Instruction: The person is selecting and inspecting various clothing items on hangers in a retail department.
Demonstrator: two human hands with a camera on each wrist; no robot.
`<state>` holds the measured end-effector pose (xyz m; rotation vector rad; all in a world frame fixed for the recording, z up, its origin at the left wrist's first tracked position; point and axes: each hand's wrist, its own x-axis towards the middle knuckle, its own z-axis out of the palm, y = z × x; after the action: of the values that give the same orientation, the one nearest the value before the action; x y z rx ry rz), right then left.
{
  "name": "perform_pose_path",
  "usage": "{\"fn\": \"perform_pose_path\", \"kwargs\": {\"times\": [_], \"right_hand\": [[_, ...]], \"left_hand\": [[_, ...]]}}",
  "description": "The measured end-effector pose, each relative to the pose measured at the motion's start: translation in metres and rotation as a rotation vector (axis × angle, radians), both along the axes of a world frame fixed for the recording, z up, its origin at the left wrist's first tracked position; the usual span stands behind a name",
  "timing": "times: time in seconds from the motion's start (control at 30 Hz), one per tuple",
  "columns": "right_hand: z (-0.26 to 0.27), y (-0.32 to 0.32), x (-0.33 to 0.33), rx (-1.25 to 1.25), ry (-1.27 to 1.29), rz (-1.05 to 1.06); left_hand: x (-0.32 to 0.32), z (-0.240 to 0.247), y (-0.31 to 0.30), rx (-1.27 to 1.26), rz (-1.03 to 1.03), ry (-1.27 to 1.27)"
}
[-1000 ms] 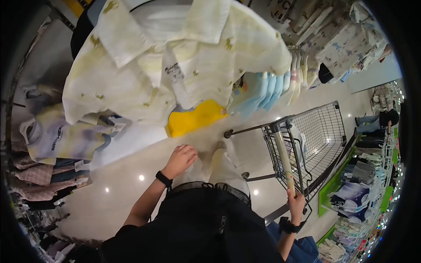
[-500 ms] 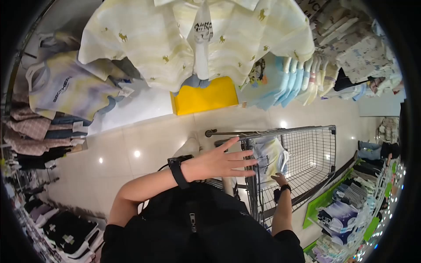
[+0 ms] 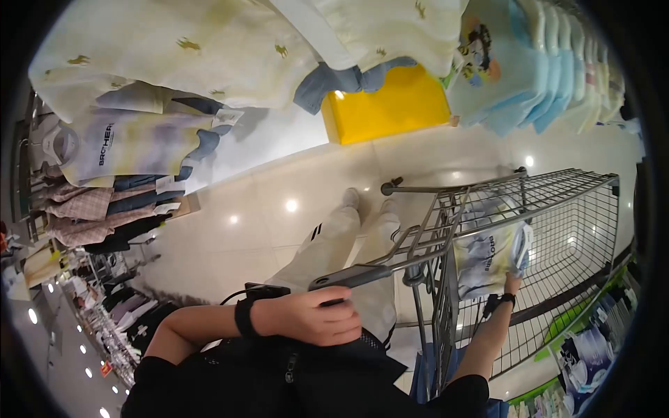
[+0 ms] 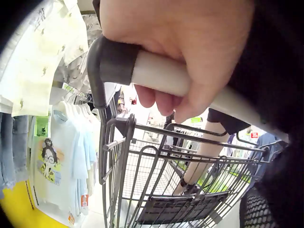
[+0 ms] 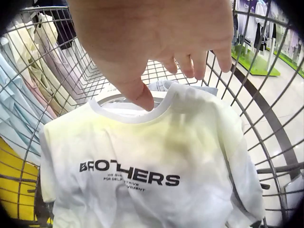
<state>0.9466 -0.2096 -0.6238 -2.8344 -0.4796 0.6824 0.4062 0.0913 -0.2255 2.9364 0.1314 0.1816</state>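
My left hand (image 3: 310, 317) grips the shopping cart's handle (image 4: 161, 73) near its dark corner, fingers wrapped round the pale bar. Inside the cart (image 3: 582, 202) lies a tie-dye T-shirt (image 5: 142, 147) in white, yellow and pale lilac, with "BROTHERS" printed across the chest. A hanger shows at its neck. Over the collar is my right hand (image 5: 156, 42), reaching into the basket with its fingers spread and fairly straight. Its thumb tip overlaps the neckline in the right wrist view.
A large yellow shirt (image 3: 230, 49) hangs close in front, above a yellow block (image 3: 390, 104). Light blue T-shirts (image 3: 516, 76) hang at the right. A similar tie-dye shirt (image 3: 136, 143) hangs at the left, over checked clothes (image 3: 83, 209). Green-edged shelving stands beyond the cart.
My left hand has gone from hanging free, then spread above the cart's end, to gripping the handle. The right hand has left the handle and reached into the basket to the T-shirt.
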Motion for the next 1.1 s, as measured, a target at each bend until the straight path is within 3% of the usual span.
{"fn": "perform_pose_path", "kwargs": {"times": [0.07, 0.2, 0.27, 0.3, 0.4, 0.43, 0.47, 0.57, 0.63, 0.67, 0.73, 0.83, 0.93, 0.97, 1.1], "right_hand": [[-0.022, -0.006, 0.013, 0.182, 0.112, 0.000], [-0.046, -0.002, 0.012, 0.229, 0.249, -0.087], [-0.033, 0.004, 0.005, 0.185, 0.241, -0.094], [-0.026, 0.008, 0.002, 0.173, 0.309, -0.003], [-0.016, 0.026, -0.005, 0.049, 0.053, 0.115], [-0.031, 0.026, 0.004, 0.147, 0.041, 0.126], [-0.066, 0.016, 0.024, 0.285, 0.101, 0.109], [-0.056, 0.054, 0.001, 0.238, 0.199, -0.062], [-0.034, 0.068, -0.025, 0.414, 0.176, -0.027], [-0.024, 0.070, -0.023, 0.285, 0.316, 0.100], [0.000, 0.078, -0.036, 0.284, 0.412, 0.145], [0.039, 0.089, -0.061, 0.519, 0.325, 0.130], [0.113, 0.117, -0.100, 0.554, 0.132, 0.199], [0.118, 0.116, -0.110, 0.694, 0.030, 0.248], [0.214, 0.136, -0.166, 0.462, -0.021, 0.334]], "left_hand": [[-0.006, -0.001, 0.000, -0.035, 0.023, 0.001], [-0.014, 0.003, 0.006, 0.050, 0.012, 0.080], [-0.018, 0.001, 0.007, 0.066, 0.022, 0.061], [-0.019, -0.001, 0.007, 0.057, 0.062, 0.024], [-0.023, 0.000, 0.009, 0.049, 0.114, -0.021], [-0.025, 0.000, 0.012, 0.044, 0.112, -0.006], [-0.025, 0.000, 0.014, 0.064, 0.126, -0.007], [-0.026, 0.003, 0.013, 0.033, 0.152, -0.017], [-0.025, 0.004, 0.015, 0.027, 0.164, -0.019], [-0.025, 0.006, 0.016, 0.025, 0.181, -0.032], [-0.025, 0.007, 0.019, 0.009, 0.201, -0.056], [-0.026, 0.008, 0.024, -0.037, 0.193, -0.045], [-0.027, 0.005, 0.031, -0.047, 0.198, -0.108], [-0.028, 0.003, 0.031, -0.035, 0.205, -0.137], [-0.035, -0.002, 0.038, -0.057, 0.196, -0.188]]}}
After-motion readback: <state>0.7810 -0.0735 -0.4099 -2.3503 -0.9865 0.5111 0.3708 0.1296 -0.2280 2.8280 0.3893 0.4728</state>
